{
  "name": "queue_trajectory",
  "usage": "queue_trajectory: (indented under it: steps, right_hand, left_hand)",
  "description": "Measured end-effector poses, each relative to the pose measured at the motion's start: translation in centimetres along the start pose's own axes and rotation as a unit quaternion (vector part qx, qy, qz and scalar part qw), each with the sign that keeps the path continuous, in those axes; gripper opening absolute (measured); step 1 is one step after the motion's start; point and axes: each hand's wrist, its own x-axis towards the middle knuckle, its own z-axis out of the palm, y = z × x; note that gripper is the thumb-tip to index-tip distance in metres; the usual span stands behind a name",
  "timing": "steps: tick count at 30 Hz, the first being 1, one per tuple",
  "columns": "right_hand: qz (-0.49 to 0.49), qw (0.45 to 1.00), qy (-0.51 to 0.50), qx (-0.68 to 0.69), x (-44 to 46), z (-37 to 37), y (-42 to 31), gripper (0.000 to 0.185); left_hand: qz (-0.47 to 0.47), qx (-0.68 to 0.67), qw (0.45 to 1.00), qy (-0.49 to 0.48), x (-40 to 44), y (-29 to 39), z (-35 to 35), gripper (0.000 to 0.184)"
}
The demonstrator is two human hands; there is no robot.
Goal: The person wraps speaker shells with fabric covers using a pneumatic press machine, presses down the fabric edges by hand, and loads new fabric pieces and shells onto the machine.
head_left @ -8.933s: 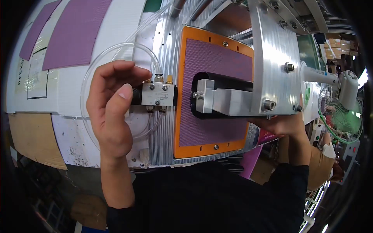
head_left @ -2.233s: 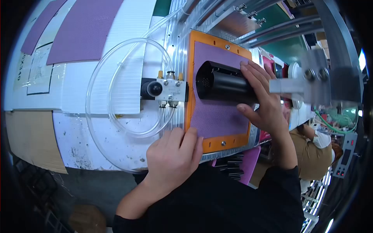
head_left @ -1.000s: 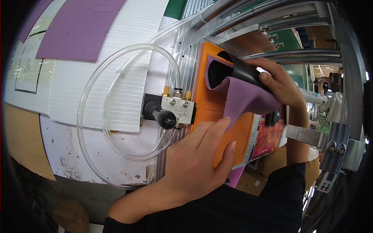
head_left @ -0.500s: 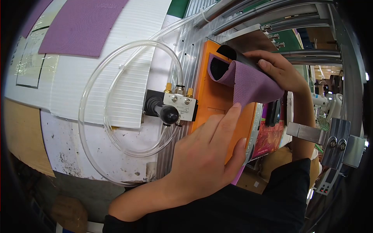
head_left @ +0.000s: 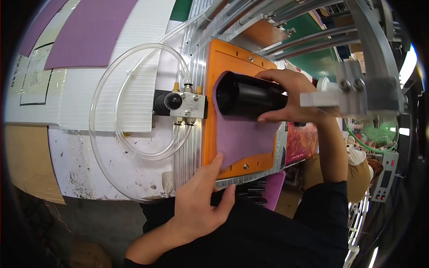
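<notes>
A black cylinder (head_left: 252, 98), hollow at its near end, lies on a purple textured sheet (head_left: 243, 138). The sheet is spread over an orange plate (head_left: 216, 56), and its left edge curls up against the cylinder. My right hand (head_left: 292, 96) is wrapped round the cylinder's right end, thumb below and fingers above. At the sheet's lower left corner, my left hand (head_left: 199, 196) rests with the index fingertip touching the edge. Its fingers are extended and the thumb stands apart.
Left of the plate is a valve with a black knob lever (head_left: 173, 101) and looped clear tubing (head_left: 96, 120). More purple sheets (head_left: 91, 33) lie on white corrugated board. A metal frame arm (head_left: 373, 58) stands close to my right wrist. A pink bin (head_left: 273, 190) sits below the plate.
The purple sheet, earlier raised and folded over the cylinder, now lies mostly flat on the plate. More of the cylinder shows. My left hand has moved down and left, and the view has shifted.
</notes>
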Motion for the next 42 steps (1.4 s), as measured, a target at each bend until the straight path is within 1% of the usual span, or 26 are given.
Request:
queue_trajectory:
  steps: [2,3,5,6,7,10,13,16,17,19,22,23,26,27,30,31,34,36,39,42]
  right_hand:
    - [-0.024,0.994,0.047,-0.098,-0.9,0.9,-0.5,0.076]
    - [-0.01,0.998,0.038,-0.05,-1.2,1.2,-0.6,0.075]
    - [0.022,0.998,0.05,-0.033,-1.8,2.2,-0.3,0.074]
    - [0.038,0.998,0.055,-0.023,-2.0,2.6,-0.3,0.073]
    - [0.068,0.996,0.055,0.019,-2.4,2.9,-0.8,0.074]
    - [0.007,0.988,0.126,-0.092,-3.1,3.2,-2.0,0.078]
    - [0.014,0.983,0.141,-0.113,-3.6,4.0,-2.3,0.08]
    - [-0.006,0.968,0.181,-0.176,-3.8,4.6,-3.1,0.085]
    - [-0.007,0.966,0.188,-0.176,-3.9,4.8,-3.4,0.087]
    - [-0.008,0.964,0.201,-0.175,-4.1,5.3,-3.7,0.091]
    - [0.005,0.973,0.168,-0.157,-4.8,5.0,-4.4,0.095]
    - [0.002,0.979,0.16,-0.129,-5.1,5.0,-4.5,0.08]
    - [-0.021,0.981,0.148,-0.122,-5.9,4.8,-4.2,0.063]
    - [-0.034,0.976,0.177,-0.125,-5.8,4.8,-4.2,0.052]
    - [-0.053,0.979,0.177,-0.086,-6.2,4.6,-3.7,0.045]
    - [-0.05,0.979,0.187,-0.067,-5.9,4.3,-3.8,0.039]
    - [-0.06,0.983,0.168,0.035,-5.9,3.7,-2.9,0.038]
    - [-0.065,0.986,0.132,0.074,-6.0,3.2,-2.0,0.043]
    - [-0.069,0.991,0.076,0.086,-5.5,2.5,-1.4,0.054]
    - [-0.063,0.991,0.061,0.098,-4.8,2.0,-2.2,0.063]
  left_hand:
    - [0.014,0.013,1.0,0.002,-0.8,-0.2,0.0,0.061]
    - [0.03,0.015,0.999,0.003,-1.1,-0.4,0.0,0.06]
    - [0.062,0.02,0.998,0.01,-1.6,-0.9,0.0,0.06]
    - [0.061,0.016,0.998,0.013,-1.9,-1.1,-0.1,0.059]
    - [0.059,0.012,0.998,0.016,-2.2,-1.3,-0.2,0.057]
    - [0.071,0.006,0.997,0.02,-2.7,-1.8,-0.5,0.051]
    - [0.096,0.018,0.995,0.021,-2.7,-2.4,-0.5,0.042]
    - [0.136,0.037,0.99,0.018,-2.5,-3.0,-0.7,0.036]
    - [0.15,0.043,0.988,0.017,-2.4,-3.2,-0.7,0.034]
    - [0.185,0.059,0.981,0.023,-2.3,-3.6,-0.6,0.036]
    - [0.212,0.094,0.973,0.01,-2.1,-3.9,-0.8,0.035]
    - [0.216,0.106,0.971,0.0,-2.1,-3.8,-1.0,0.033]
    - [0.242,0.127,0.962,-0.01,-1.9,-4.0,-1.2,0.031]
    - [0.25,0.132,0.959,-0.01,-1.9,-4.2,-1.2,0.031]
    - [0.273,0.142,0.951,-0.009,-1.8,-4.5,-1.1,0.03]
    - [0.278,0.14,0.95,-0.009,-1.8,-4.5,-1.2,0.03]
    - [0.281,0.142,0.949,-0.016,-1.6,-4.3,-1.3,0.028]
    - [0.28,0.144,0.949,-0.019,-1.5,-4.3,-1.3,0.027]
    - [0.281,0.144,0.949,-0.018,-1.6,-4.3,-1.2,0.025]
    - [0.284,0.143,0.948,-0.018,-1.6,-4.4,-1.3,0.025]
